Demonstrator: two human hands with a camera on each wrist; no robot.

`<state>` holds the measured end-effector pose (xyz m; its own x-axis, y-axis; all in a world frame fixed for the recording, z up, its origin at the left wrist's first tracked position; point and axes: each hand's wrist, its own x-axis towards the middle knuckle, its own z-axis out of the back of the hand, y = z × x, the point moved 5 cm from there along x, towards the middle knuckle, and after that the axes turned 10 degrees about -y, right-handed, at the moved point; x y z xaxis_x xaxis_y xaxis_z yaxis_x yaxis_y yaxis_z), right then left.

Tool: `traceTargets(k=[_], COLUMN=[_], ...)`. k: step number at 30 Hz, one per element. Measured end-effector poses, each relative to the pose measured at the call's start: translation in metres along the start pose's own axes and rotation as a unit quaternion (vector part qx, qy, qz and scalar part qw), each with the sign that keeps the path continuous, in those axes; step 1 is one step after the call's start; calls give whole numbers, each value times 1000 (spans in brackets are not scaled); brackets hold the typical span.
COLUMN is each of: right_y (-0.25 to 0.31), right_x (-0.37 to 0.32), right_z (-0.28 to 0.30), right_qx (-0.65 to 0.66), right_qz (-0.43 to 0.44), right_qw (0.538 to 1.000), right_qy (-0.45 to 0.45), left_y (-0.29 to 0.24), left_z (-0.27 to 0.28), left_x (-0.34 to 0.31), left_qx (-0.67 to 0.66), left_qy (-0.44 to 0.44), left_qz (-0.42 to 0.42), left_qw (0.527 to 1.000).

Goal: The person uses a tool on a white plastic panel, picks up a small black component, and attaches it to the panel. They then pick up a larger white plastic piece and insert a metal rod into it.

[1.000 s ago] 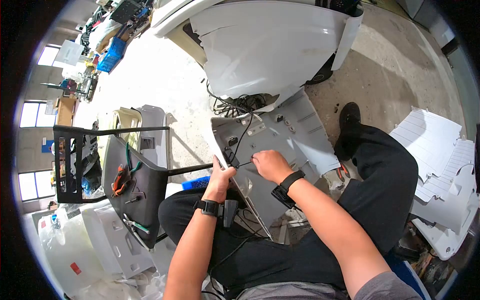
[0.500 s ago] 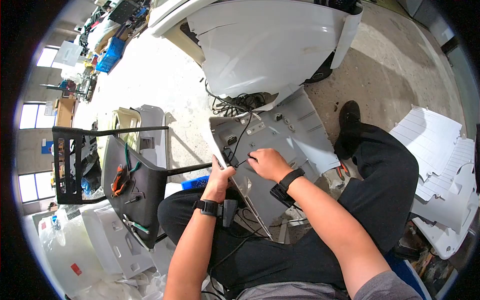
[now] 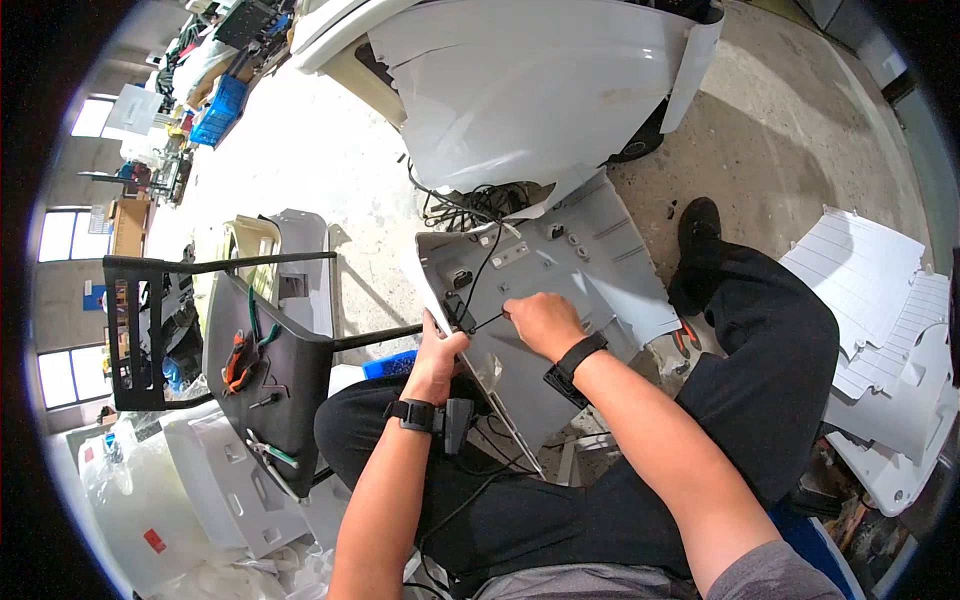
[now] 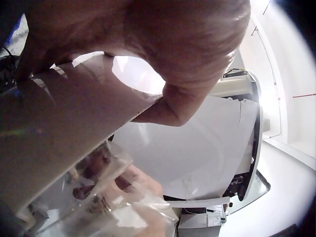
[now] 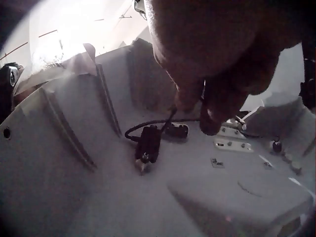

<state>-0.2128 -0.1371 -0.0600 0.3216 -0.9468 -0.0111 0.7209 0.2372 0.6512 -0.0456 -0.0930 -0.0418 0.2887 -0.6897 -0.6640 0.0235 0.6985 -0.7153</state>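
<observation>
My left hand [image 3: 438, 362] grips the near-left edge of a grey moulded plastic panel [image 3: 540, 380], thumb on the wall in the head view. Inside this panel, near that wall, sits a small black part [image 5: 148, 142] with a black cable [image 3: 487, 262] running from it. With its fingertips my right hand [image 3: 545, 325] pinches a thin dark rod [image 3: 488, 322], which slants down to the black part. The rod's held end is hidden in the fingers. Crumpled clear film [image 4: 118, 197] hangs by the panel edge in the left wrist view, partly covering the right hand.
A black chair [image 3: 265, 390] at left bears orange-handled pliers [image 3: 240, 362], a hex key [image 3: 275, 385] and green-handled pliers [image 3: 270, 452]. A large white shell [image 3: 540, 90] stands ahead, coiled cables [image 3: 480, 207] at its base. White panels [image 3: 860, 290] lie at right.
The right hand shifts slightly around the rod, its tip staying at the black part. My left hand keeps its grip on the panel edge. The head view drifts slightly.
</observation>
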Motion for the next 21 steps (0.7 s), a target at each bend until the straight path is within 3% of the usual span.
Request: traceTargets(k=[7, 12, 21], right_y=[-4, -3, -2], right_x=[0, -1, 0], right_z=[-11, -15, -8], right_qx=[46, 104, 84], right_qz=[-18, 9, 6], right_qw=[999, 991, 994], right_qy=[-16, -81, -71], left_y=[-11, -7, -1], left_z=[-6, -3, -1], left_x=[-12, -9, -3], left_qx=[-46, -39, -11], left_qy=[-17, -21, -4], left_qz=[24, 24, 6], left_qw=[999, 999, 1000])
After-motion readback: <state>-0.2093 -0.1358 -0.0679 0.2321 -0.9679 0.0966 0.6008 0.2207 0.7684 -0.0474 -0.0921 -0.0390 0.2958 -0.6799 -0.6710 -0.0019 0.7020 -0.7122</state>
